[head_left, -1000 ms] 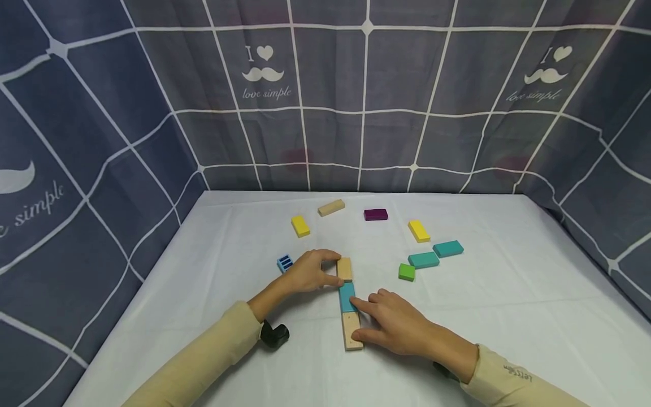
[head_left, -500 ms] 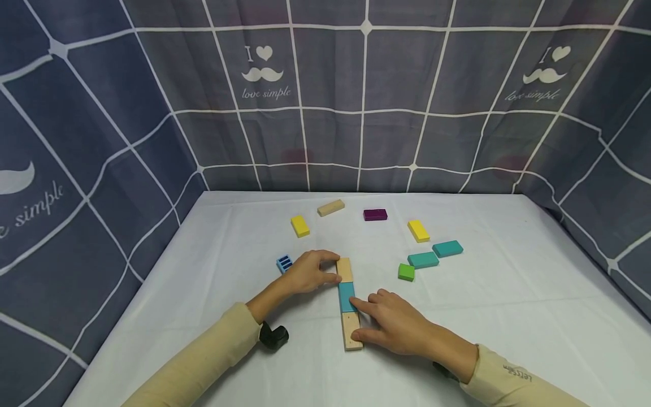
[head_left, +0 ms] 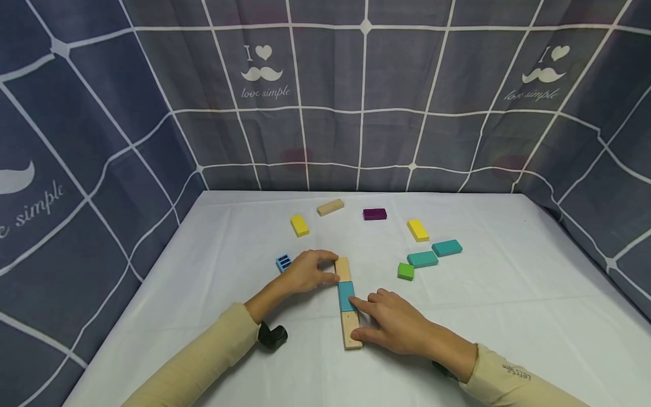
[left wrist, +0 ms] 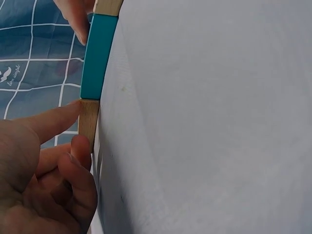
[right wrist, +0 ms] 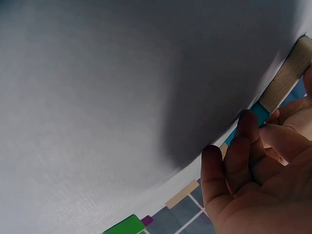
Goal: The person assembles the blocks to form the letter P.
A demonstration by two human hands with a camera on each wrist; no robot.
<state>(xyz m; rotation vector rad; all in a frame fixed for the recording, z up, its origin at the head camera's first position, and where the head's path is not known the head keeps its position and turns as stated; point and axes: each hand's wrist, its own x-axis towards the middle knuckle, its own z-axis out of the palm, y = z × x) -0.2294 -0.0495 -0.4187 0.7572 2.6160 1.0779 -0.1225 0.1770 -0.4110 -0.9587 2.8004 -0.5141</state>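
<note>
Three flat blocks stand end to end in a line on the white cloth: a far wooden block [head_left: 343, 269], a teal block [head_left: 346, 297] in the middle and a near wooden block [head_left: 351, 330]. My left hand [head_left: 307, 272] holds the far wooden block at its left side, thumb near the teal joint and index finger at the far end. In the left wrist view, the wooden block [left wrist: 87, 124] lies between that thumb and finger. My right hand [head_left: 394, 322] touches the row from the right, index fingertip on the teal block and thumb on the near wooden one.
Beyond the hands lie a blue striped block [head_left: 283, 262], a yellow block [head_left: 299, 225], a wooden block [head_left: 330, 207] and a purple block [head_left: 374, 214]. At right are another yellow block [head_left: 418, 230], two teal blocks [head_left: 422, 259] and a green block [head_left: 406, 271]. A grey checked curtain [head_left: 330, 135] surrounds the table.
</note>
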